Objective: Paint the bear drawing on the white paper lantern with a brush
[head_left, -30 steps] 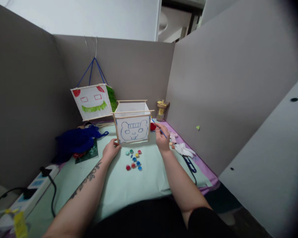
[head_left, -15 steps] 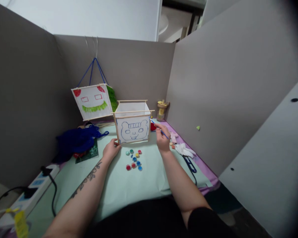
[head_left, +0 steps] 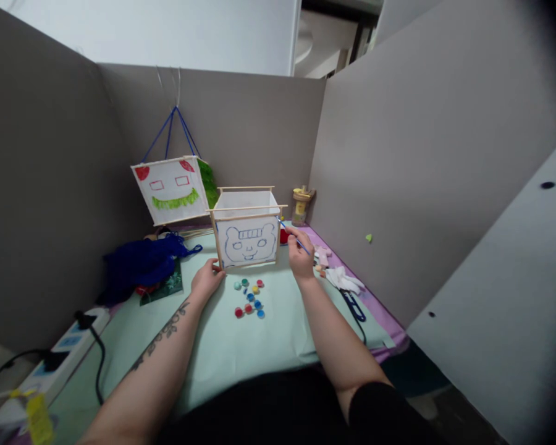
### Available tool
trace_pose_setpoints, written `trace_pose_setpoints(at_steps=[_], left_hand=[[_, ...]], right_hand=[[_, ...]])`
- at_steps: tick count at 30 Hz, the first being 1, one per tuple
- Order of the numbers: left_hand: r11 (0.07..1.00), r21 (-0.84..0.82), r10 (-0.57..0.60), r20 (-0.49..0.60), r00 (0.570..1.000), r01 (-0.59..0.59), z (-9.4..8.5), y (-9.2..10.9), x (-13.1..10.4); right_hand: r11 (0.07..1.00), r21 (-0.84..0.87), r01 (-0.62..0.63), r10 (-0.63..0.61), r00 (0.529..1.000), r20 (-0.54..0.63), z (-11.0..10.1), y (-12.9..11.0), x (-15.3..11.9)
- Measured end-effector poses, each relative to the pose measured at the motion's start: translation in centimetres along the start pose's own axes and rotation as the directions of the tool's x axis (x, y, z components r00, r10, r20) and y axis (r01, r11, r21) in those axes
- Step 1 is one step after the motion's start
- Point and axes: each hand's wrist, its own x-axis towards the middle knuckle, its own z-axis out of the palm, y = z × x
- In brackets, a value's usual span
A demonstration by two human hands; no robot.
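Note:
A box-shaped white paper lantern [head_left: 235, 242] with a thin wooden frame stands upright on the table, its top open. Its front panel carries a bear-like face in blue outline. My left hand [head_left: 207, 279] has its fingers at the lantern's lower left corner, steadying it there. Between the fingers of my right hand [head_left: 301, 254] is a slim blue paintbrush [head_left: 302, 247]. The brush tip is at the upper right edge of the front panel; whether it touches the paper is too small to tell. In front of the lantern lie several small paint pots [head_left: 251, 297], in blue, red, yellow and green.
A second lantern [head_left: 173, 185] with a painted face hangs by blue cords at the back left. Blue cloth [head_left: 141, 262] and a power strip [head_left: 71, 346] are on the left. White gloves [head_left: 345, 281] and a dark-handled tool [head_left: 353, 306] lie at right. Grey partitions [head_left: 259, 130] enclose the table.
The paintbrush's rear end has shifted slightly left as my right hand moves a little. My left hand stays at the lantern's corner, and the lantern stands as before.

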Motion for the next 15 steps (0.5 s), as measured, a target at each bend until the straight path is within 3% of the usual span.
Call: trace_pose_setpoints(at_steps=[15], left_hand=[[1.0,-0.004,-0.02,0.01,1.0,0.02,-0.15,0.19,-0.1]], right_hand=[[1.0,-0.006,0.029,-0.03,0.999,-0.038,-0.59,-0.38,-0.4]])
